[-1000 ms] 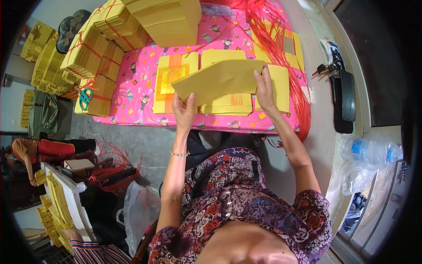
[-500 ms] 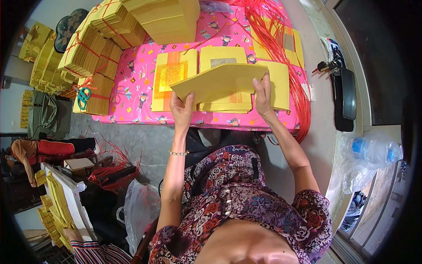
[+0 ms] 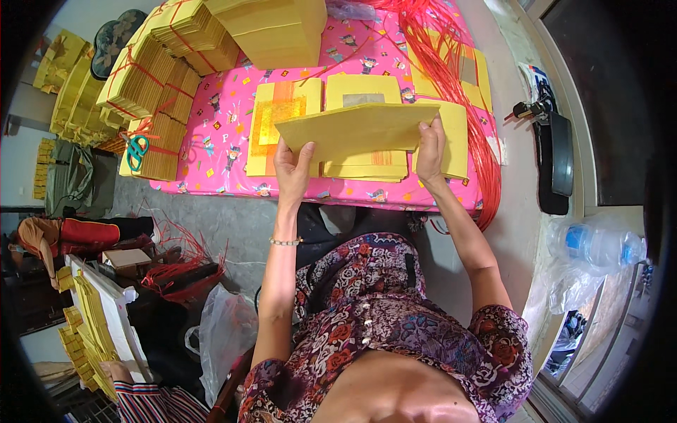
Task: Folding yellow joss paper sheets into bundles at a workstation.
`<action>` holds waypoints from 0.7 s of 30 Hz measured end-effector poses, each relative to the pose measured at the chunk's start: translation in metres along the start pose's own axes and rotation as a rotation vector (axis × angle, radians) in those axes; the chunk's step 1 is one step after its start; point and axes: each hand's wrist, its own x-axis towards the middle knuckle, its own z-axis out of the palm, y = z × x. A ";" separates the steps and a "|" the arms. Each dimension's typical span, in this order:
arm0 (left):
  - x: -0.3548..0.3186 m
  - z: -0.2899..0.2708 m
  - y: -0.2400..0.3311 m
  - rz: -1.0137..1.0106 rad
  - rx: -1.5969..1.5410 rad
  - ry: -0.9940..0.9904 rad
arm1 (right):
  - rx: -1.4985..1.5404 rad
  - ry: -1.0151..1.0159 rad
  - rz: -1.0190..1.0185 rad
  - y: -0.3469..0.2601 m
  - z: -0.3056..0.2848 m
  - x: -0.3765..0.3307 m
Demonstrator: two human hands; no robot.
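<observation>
A sheaf of yellow paper [image 3: 356, 132] is held up in front of me by both ends, a little above the pink table. My left hand [image 3: 293, 168] grips its left end, thumb on the near side. At the right end my right hand [image 3: 430, 151] is closed on the same sheaf. Under and behind it lie flat paper stacks: one with a gold and orange square [image 3: 278, 123], one with a silver patch [image 3: 362, 99], partly hidden by the sheaf, and a plain yellow one [image 3: 455, 137] beside my right hand.
Red-tied bundles of yellow paper [image 3: 141, 81] and a tall paper block [image 3: 278, 35] stand at the table's back left, with teal scissors [image 3: 137, 152] against the bundles. Red plastic strands [image 3: 486, 183] hang over the right edge. Two people work at left, one in a striped sleeve [image 3: 144, 405].
The sheaf has straightened and its right end has dropped a little. My right hand has shifted slightly right and down.
</observation>
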 end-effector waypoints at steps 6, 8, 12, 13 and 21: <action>0.009 0.003 0.032 -0.206 -0.211 -0.247 | 0.222 0.040 0.024 -0.027 0.009 0.016; 0.009 0.012 0.038 -0.290 -0.368 -0.310 | 0.308 0.024 0.087 -0.025 0.014 0.015; 0.002 0.044 0.036 -0.454 -0.387 -0.418 | 0.390 -0.156 0.361 -0.003 0.023 -0.010; 0.000 0.051 0.035 -0.508 -0.426 -0.440 | 0.304 -0.215 0.421 -0.003 0.025 -0.016; -0.002 0.069 0.039 -0.488 -0.307 -0.444 | 0.289 -0.377 0.420 0.015 0.018 -0.024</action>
